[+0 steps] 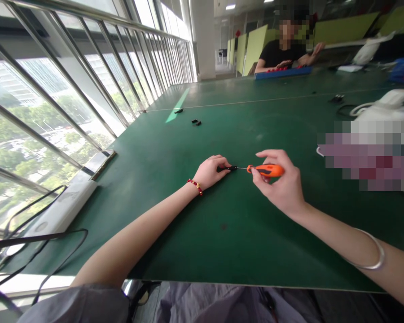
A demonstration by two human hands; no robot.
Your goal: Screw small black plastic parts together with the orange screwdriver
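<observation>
My left hand (212,172) rests on the green table, its fingers closed round a small black part (232,168). Most of that part is hidden under the fingers, so its kind does not show. In my right hand (283,181) is a screwdriver (271,170) with an orange and black handle, held between thumb and fingers. The screwdriver lies nearly level, and its thin metal shaft points left. Its tip meets the right end of the black part; whether it sits in a screw is too small to see.
Small black pieces (196,122) lie farther back on the green table (175,242). A metal railing (101,31) runs along the left, near a white power strip (60,211) with black cables. Across the table a person (283,54) sits behind a blue tray (283,73). White cloth-like items (387,107) lie right.
</observation>
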